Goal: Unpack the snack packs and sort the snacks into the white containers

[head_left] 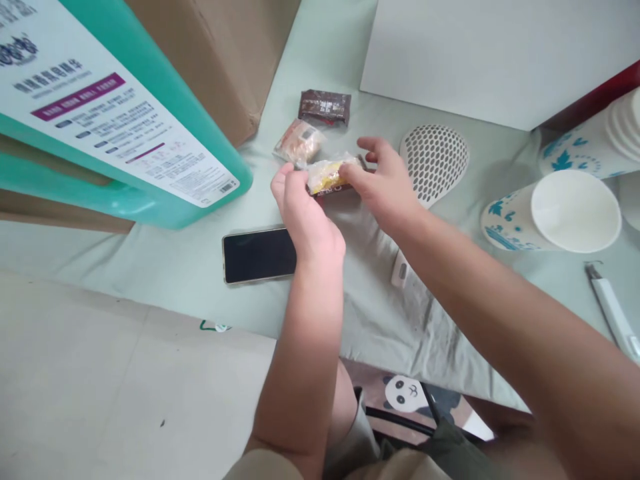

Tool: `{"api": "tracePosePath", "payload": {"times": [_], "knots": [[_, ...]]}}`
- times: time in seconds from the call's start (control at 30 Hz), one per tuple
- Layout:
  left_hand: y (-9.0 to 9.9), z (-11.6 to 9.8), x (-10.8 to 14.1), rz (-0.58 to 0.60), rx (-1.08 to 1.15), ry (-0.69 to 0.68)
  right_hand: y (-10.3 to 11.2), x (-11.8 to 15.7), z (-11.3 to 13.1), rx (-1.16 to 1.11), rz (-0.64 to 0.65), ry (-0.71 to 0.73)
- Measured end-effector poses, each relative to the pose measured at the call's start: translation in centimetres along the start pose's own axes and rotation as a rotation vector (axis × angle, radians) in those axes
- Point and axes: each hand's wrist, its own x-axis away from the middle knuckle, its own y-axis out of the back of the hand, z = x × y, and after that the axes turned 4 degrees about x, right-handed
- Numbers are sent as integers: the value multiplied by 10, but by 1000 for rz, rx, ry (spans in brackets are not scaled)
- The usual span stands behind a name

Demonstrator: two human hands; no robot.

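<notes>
Between my hands is a small snack packet (327,175) in clear and yellow wrapping. It lies over a dark brown packet (345,195), which it partly hides. My left hand (307,210) is curled at the left end of the pair. My right hand (387,183) has its thumb on the yellow packet's right end, with the index finger raised behind it. Just beyond my left fingers rests a clear packet with orange-brown contents (300,142), touching or nearly touching the yellow one. Farther back lies another dark brown packet (325,108).
A phone (257,257) lies partly behind my left wrist. Right of my hands is a white perforated paddle (435,160), its handle passing under my right forearm. Paper cups (550,212) and a white cutter (613,307) are at the right. A green jug (220,167) and cardboard box (235,60) stand left.
</notes>
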Motion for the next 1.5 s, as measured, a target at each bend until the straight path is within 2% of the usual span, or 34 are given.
{"api": "tracePosePath", "payload": {"times": [0.1,0.2,0.3,0.47,0.57,0.6,0.67,0.77,0.87,0.97,1.1,1.2,1.3,1.4,1.5], "knots": [[-1,5,7,122,13,-19,14,36,12,-236,8,-84],[-6,13,21,284,32,-23,34,82,20,-468,37,-104],[-13,26,43,502,29,61,62,126,16,-624,-16,-161],[-16,68,96,819,-112,337,110,183,-18,-592,-203,-256],[-11,94,127,1042,-201,560,127,207,-49,-553,-279,-216],[-10,102,135,1079,-240,608,131,214,-59,-525,-295,-197],[-6,114,148,1078,-309,656,140,226,-77,-424,-313,-159],[-4,128,157,1029,-347,659,159,236,-95,-158,-322,-98],[-4,135,159,1001,-385,663,186,239,-109,60,-432,-48],[-5,137,159,966,-413,659,211,239,-127,160,-585,-108],[-7,132,157,952,-383,649,235,242,-156,400,-678,-255],[-6,128,152,930,-338,574,246,245,-178,579,-676,-393],[-5,125,145,942,-352,522,249,245,-192,671,-602,-478],[-6,124,140,970,-387,493,248,241,-191,713,-534,-504],[-8,123,137,965,-429,445,247,235,-177,661,-511,-562]]}}
